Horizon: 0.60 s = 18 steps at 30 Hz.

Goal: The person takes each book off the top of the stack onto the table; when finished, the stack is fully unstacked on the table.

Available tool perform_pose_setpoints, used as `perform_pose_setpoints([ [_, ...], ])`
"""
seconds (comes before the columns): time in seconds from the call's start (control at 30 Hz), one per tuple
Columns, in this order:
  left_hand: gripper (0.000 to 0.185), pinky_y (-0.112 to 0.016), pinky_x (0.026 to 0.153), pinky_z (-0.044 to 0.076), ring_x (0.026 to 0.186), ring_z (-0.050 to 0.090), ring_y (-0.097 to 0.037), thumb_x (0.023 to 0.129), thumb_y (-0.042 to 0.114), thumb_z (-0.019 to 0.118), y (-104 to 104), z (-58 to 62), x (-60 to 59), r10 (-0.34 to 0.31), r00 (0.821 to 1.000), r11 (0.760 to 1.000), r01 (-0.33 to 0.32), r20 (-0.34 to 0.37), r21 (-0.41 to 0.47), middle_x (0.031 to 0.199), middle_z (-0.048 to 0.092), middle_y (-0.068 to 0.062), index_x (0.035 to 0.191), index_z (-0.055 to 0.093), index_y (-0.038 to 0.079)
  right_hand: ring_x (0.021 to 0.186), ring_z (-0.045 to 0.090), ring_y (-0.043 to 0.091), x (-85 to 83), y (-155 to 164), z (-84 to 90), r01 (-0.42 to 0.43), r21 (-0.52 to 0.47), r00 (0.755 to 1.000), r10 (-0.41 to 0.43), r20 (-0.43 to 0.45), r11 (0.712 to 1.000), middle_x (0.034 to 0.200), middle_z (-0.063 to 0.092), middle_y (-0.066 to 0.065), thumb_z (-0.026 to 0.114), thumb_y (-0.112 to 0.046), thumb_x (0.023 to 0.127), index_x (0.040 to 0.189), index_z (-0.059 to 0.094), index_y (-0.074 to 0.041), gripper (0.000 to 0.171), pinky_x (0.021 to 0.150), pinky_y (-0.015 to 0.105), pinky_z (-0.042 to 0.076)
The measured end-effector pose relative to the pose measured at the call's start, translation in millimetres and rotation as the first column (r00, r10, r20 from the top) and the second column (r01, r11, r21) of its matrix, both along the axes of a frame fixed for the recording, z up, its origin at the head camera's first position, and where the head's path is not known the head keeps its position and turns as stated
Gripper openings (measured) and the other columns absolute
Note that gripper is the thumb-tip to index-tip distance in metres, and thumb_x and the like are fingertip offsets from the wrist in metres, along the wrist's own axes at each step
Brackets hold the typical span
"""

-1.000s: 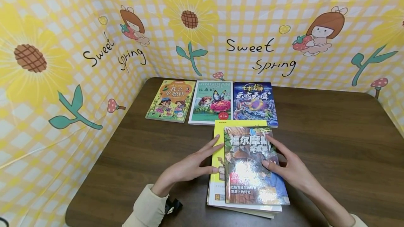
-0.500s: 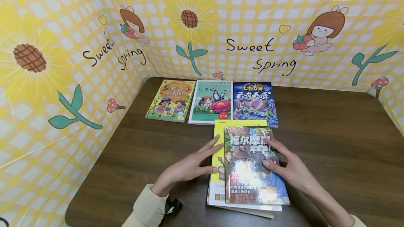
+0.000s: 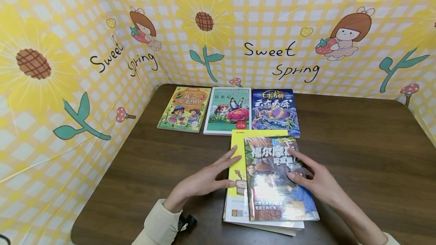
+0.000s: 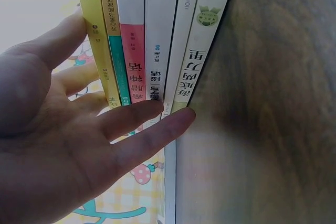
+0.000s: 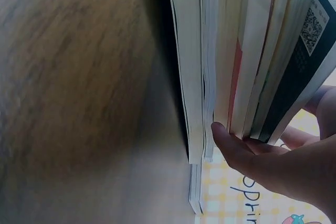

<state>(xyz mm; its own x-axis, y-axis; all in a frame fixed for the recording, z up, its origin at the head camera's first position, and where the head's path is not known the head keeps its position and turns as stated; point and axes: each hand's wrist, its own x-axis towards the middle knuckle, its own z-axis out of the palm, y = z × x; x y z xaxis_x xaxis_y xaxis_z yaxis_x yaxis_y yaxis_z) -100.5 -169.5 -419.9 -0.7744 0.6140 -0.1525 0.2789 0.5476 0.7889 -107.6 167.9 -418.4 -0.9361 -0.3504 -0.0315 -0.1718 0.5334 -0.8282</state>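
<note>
A glossy picture-cover book (image 3: 272, 184) with white Chinese lettering lies on top of a stack, offset to the right of the yellow-and-white book (image 3: 259, 133) beneath. My right hand (image 3: 321, 184) holds its right side, thumb on the cover and fingers along the edge. From the right wrist, the top book's dark back cover (image 5: 299, 61) shows a QR code where it overhangs the stack. My left hand (image 3: 204, 180) rests against the stack's left side with fingers extended. Several spines (image 4: 160, 40) stand out in the left wrist view, two fingertips touching the lower ones.
Along the back of the brown table (image 3: 146, 169) lie an orange-yellow book (image 3: 184, 109), a green-and-white book (image 3: 227, 110) and a blue-purple book (image 3: 276, 112). The stack's far end adjoins the last two. A yellow checked cloth (image 3: 272, 10) surrounds the table's back and sides.
The top book has slid slightly right with my right hand, baring more of the yellow-and-white cover. My left hand has stayed in place.
</note>
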Motion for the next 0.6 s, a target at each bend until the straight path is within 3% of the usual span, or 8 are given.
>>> perform_pose_setpoints([
  [0.6, 0.068, -0.048, 0.113, 0.025, 0.146, 0.009, -0.019, 0.097, 0.037, 0.056, 1.4, -1.1, 0.2, 0.009, 1.0, 1.0, -0.009, 0.011, 0.002, 0.16, -0.006, 0.017, 0.154, 0.021, 0.031, 0.132, 0.031, 0.053, -0.1, 4.4, 3.1, 0.013, -0.017, 0.998, -0.012, 0.054, 1.0, 0.152, 0.029, 0.024, 0.065, -0.035, 0.093, 0.15, 0.036, -0.025, 0.065, 0.098, 0.065, 0.035],
])
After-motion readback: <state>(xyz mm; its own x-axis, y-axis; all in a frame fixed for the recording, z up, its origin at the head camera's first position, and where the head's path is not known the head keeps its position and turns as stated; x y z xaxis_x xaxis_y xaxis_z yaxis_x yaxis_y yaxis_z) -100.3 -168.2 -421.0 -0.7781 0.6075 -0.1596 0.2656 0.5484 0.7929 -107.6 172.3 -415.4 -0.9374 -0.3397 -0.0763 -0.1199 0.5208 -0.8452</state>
